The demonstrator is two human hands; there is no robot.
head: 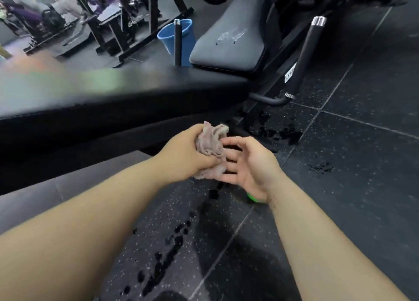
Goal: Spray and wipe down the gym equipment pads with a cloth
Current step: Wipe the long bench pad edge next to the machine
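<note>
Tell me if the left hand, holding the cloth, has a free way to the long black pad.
Probably yes. The left hand grips the cloth close to the long black pad, nothing between them; the open right hand only touches the cloth from the side.

Open floor (340, 187) to the right and in the foreground, marked only by dark wet patches (167, 255). Ahead, the long black pad (136, 90) bars the whole left and centre. Beyond it, the seat pad (229, 42) sits hemmed between an upright left handle bar (177, 42) and a slanted right handle bar (306, 56); blue bucket (166, 42) directly behind the left one.
</note>
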